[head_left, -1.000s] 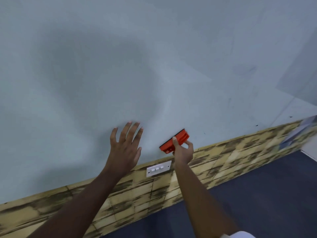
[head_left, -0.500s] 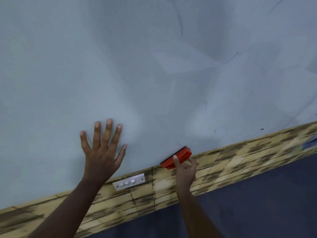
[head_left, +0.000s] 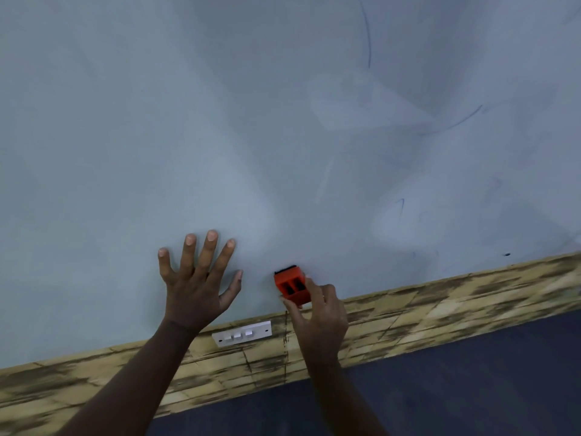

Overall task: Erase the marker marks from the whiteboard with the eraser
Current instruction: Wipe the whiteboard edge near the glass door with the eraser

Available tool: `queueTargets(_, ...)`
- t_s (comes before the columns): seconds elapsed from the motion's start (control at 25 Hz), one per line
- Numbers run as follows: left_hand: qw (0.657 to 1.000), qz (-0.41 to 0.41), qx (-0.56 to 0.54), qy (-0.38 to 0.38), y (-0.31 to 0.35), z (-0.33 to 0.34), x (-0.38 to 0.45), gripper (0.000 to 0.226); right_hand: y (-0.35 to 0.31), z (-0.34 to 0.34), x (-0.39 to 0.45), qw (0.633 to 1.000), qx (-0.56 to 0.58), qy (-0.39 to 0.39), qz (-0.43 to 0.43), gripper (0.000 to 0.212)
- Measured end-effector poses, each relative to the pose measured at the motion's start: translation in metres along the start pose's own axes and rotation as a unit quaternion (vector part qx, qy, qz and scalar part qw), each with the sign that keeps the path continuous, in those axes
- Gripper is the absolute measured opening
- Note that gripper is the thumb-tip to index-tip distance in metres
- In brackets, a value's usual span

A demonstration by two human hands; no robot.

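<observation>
**Eraser Held Low on the Board, Other Hand Flat Beside It**

The left hand (head_left: 196,286) lay flat against the whiteboard (head_left: 188,121), its fingers straight and spread, the thumb splayed out toward the right. The forearm rose from the lower left edge of the view and crossed the wood-patterned strip (head_left: 440,313) that ran along the board's bottom edge. This hand held nothing.

The right hand (head_left: 317,319) came up from the lower middle, its back turned toward the camera, the fingers and thumb curled round the lower part of the eraser (head_left: 290,284). The two hands were apart, the left thumb tip near the eraser but not touching it.

The eraser was bright orange-red, a blocky plastic body with two dark rectangular recesses on its visible face and a thin dark pad showing along its upper edge. It sat against the board low down, just above the patterned strip. Whether the pad pressed fully on the surface could not be told.

Faint blue marker marks (head_left: 367,36) were visible on the board above and to the right, thin curved strokes among grey smears. A white switch plate (head_left: 242,333) sat on the strip between the two wrists.
</observation>
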State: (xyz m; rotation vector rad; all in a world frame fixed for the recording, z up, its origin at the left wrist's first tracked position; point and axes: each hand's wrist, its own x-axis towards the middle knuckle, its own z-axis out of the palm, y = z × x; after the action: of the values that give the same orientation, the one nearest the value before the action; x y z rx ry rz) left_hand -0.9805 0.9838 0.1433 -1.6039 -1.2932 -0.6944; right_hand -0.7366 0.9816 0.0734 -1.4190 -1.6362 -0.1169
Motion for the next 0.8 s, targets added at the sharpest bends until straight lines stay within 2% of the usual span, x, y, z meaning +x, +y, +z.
queueTargets(0.08,1.0,-0.006,-0.002,0.011,0.003,0.003,0.0,0.081,0.005,-0.001,-0.002,0.999,-0.004,-0.035,0.009,0.061)
queueTargets(0.12,1.0,-0.006,-0.001,0.014,0.003,0.003,-0.001,0.081,0.005,-0.004,-0.002,0.998,0.014,-0.047,0.047,0.059)
queueTargets(0.2,1.0,-0.001,0.001,0.017,0.002,0.004,-0.003,0.081,0.004,-0.015,0.003,0.979,0.078,-0.055,0.181,0.054)
queueTargets(0.24,1.0,0.002,0.0,0.019,0.002,0.005,-0.003,0.081,0.007,-0.018,0.007,0.957,0.119,-0.049,0.261,0.055)
queueTargets(0.32,1.0,0.003,0.003,0.023,0.002,0.007,-0.004,0.081,0.03,-0.018,0.012,0.881,0.231,-0.007,0.412,0.056)
queueTargets(0.4,1.0,-0.002,0.003,0.028,0.003,0.008,-0.003,0.081,0.055,-0.017,0.015,0.772,0.35,0.014,0.531,0.061)
queueTargets(0.48,0.999,-0.006,-0.002,0.032,0.004,0.01,-0.004,0.081,0.075,-0.016,0.013,0.673,0.428,-0.015,0.603,0.06)
queueTargets(0.56,0.999,-0.004,-0.004,0.032,0.005,0.01,-0.005,0.081,0.084,-0.013,0.009,0.62,0.458,-0.042,0.635,0.06)
queueTargets(0.64,1.0,0.0,-0.005,0.029,0.005,0.011,-0.007,0.082,0.089,-0.01,0.008,0.599,0.464,-0.053,0.65,0.059)
queueTargets(0.72,1.0,-0.001,-0.001,0.019,0.006,0.011,-0.008,0.083,0.085,-0.011,0.013,0.597,0.467,-0.042,0.651,0.054)
queueTargets(0.76,1.0,-0.001,0.0,0.014,0.006,0.01,-0.009,0.083,0.078,-0.013,0.018,0.612,0.46,-0.018,0.643,0.052)
queueTargets(0.8,1.0,-0.001,-0.001,0.01,0.007,0.009,-0.009,0.083,0.068,-0.017,0.025,0.65,0.43,0.015,0.626,0.053)
